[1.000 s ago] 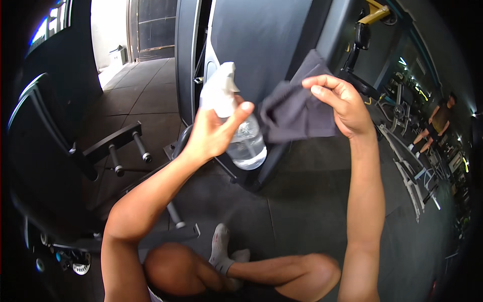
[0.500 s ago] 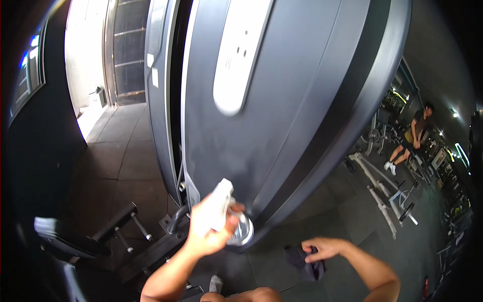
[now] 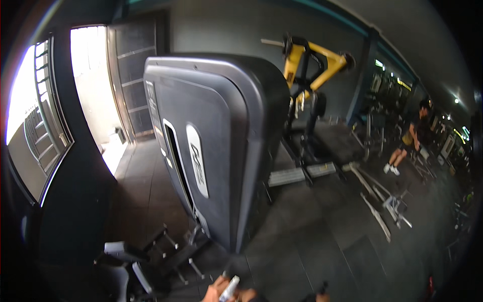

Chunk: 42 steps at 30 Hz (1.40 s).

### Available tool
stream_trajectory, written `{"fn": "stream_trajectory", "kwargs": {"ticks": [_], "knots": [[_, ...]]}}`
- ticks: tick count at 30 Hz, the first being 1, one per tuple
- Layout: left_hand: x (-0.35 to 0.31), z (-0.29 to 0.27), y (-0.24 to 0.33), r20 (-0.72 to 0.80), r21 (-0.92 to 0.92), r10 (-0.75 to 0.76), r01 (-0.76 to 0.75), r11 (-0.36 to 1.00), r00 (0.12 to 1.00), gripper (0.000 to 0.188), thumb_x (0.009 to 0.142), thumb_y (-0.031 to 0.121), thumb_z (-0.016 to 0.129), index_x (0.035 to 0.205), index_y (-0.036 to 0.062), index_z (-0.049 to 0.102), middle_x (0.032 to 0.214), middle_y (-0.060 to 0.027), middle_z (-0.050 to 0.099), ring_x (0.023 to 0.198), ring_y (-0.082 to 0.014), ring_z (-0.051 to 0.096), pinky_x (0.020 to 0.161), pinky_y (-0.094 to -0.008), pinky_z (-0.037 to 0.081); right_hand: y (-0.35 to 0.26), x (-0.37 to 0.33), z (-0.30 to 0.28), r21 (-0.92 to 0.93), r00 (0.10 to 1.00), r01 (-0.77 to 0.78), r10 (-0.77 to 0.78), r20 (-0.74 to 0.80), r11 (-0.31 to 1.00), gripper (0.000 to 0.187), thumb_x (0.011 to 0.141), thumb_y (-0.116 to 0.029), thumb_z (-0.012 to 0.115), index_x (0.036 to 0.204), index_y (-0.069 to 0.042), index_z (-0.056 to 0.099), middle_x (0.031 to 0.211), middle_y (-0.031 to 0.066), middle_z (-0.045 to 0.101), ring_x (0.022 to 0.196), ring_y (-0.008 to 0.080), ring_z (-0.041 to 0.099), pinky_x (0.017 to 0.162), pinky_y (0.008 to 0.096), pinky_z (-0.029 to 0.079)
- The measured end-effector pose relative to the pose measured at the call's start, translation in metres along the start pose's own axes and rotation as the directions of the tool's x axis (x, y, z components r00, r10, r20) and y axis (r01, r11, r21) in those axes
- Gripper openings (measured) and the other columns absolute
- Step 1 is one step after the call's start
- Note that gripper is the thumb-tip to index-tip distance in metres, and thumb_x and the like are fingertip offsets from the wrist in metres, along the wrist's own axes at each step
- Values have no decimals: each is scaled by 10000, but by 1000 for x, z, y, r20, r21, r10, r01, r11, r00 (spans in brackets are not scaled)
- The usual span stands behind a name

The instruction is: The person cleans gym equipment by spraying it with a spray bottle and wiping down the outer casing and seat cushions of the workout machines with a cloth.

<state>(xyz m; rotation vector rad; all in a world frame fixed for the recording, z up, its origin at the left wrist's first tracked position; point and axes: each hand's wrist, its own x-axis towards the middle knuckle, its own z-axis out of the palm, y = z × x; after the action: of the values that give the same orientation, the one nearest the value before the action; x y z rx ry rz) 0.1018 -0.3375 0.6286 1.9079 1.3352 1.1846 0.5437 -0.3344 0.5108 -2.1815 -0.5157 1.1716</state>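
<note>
Presently, the left hand (image 3: 214, 290) is gripping a white-topped spray bottle (image 3: 230, 289) at six o'clock, along the lower edge of view. The right hand (image 3: 322, 298) is showing only partly at five o'clock, beside a small dark item (image 3: 323, 287); its grip cannot be determined. A dark grey machine cabinet (image 3: 216, 151) is standing centrally; a person (image 3: 410, 133) is appearing near three o'clock.

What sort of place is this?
Most likely a gym: a tall dark weight-machine housing dominates the view, a yellow-and-black exercise machine stands behind it, and grey-padded equipment sits at lower left.
</note>
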Motion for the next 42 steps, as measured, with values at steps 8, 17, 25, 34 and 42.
{"fn": "stream_trajectory", "kwargs": {"ticks": [8,17,25,34,42], "knots": [[127,-27,143,-249,287,310,-236,929,918,295,722,73,684,999,-22,659,940,-151,632,874,-323,617,746,-406,534,-113,71,11,585,931,306,-364,-21,751,333,766,-22,580,1091,51,590,1055,100,611,973,211,582,914,324,462],[273,-64,215,-576,32,3,19,999,818,216,881,155,707,1018,-1,647,825,-46,622,735,-102,588,689,-273,479,-291,36,-1,798,758,273,-631,165,537,293,774,-5,578,1059,24,636,1070,67,622,1024,182,568,954,303,423],[380,-96,241,-736,308,71,240,921,673,288,891,264,668,882,-23,686,676,-159,665,670,-221,677,689,-383,527,-373,69,-2,776,626,248,-707,328,580,302,806,26,561,1101,19,629,1070,56,628,1000,161,581,933,287,439],[365,-93,231,-629,322,-11,273,907,777,279,895,244,650,865,-33,665,632,-167,632,627,-303,666,659,-434,513,-472,-4,38,922,223,210,-934,279,325,253,885,9,544,1116,45,641,1086,62,648,987,127,576,904,276,430],[250,-54,164,-598,24,-90,131,991,796,113,901,105,683,945,17,628,798,-60,592,751,-104,584,674,-295,472,-550,-147,119,561,-730,531,-679,-78,-635,420,844,-274,759,1133,-2,618,1149,223,560,1111,468,510,1045,572,379]]}}
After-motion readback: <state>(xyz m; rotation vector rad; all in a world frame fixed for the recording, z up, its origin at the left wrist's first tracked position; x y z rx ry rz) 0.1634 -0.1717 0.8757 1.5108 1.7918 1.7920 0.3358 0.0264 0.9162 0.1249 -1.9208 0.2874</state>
